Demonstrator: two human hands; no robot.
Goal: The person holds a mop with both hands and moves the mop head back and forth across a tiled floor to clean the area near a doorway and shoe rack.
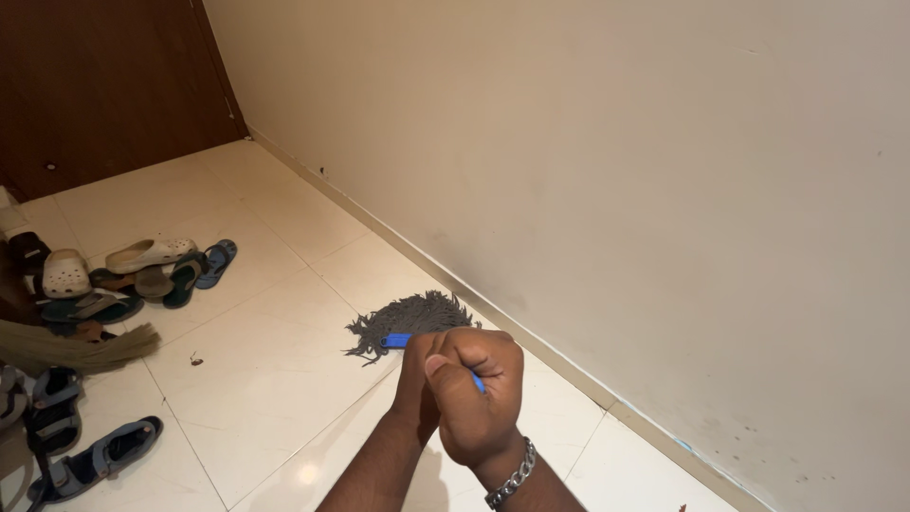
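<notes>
Mop: grey string head flat on floor tiles, close to wall skirting. Blue handle runs up into both fists. Right hand grip fully closed round handle; left hand just behind, also closed on it. Sandals well apart, far left.

mop head on floor, against wall | shoes left

Right of mop head, passage is blocked by wall. Left of it, bare floor tile is left open up to scattered sandals.
</notes>
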